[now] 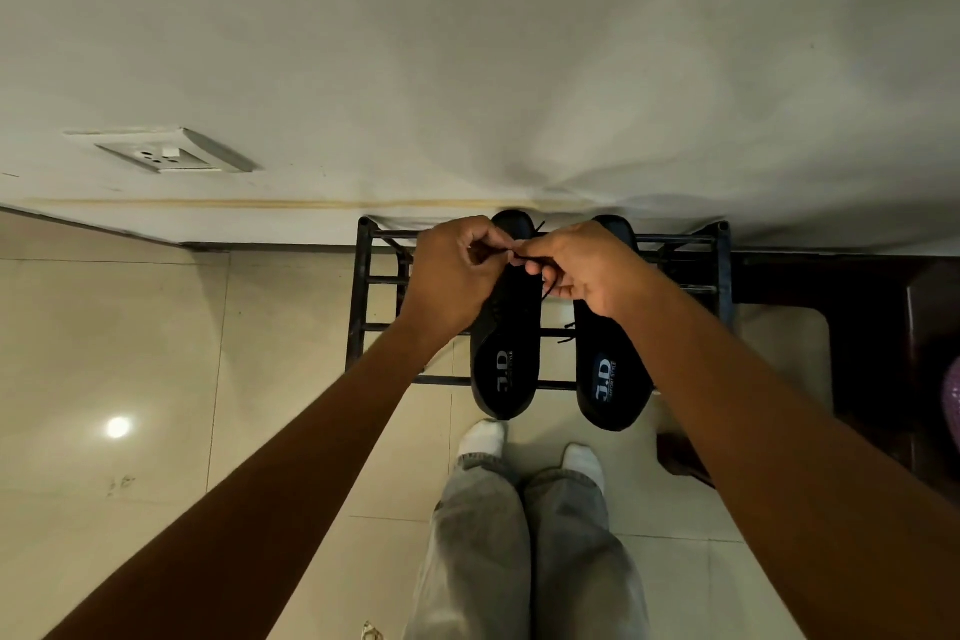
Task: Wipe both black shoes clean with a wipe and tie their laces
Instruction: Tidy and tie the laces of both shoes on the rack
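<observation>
Both forearms nearest, left hand [457, 270] and right hand [582, 270] grip (pinching) left shoe [506, 359] laces [545, 283], seemingly mid-knot, rack [358, 307] edge.

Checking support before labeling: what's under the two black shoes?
Both shoes, left shoe and right shoe, rest on the bars of a black metal rack; tiled floor shows through the gaps. Hands cover the front halves, so the bars there are hidden.

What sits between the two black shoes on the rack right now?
In the head view, only rack bars and a loose lace end of the right shoe fill the gap beside the left shoe; floor shows below.
</observation>
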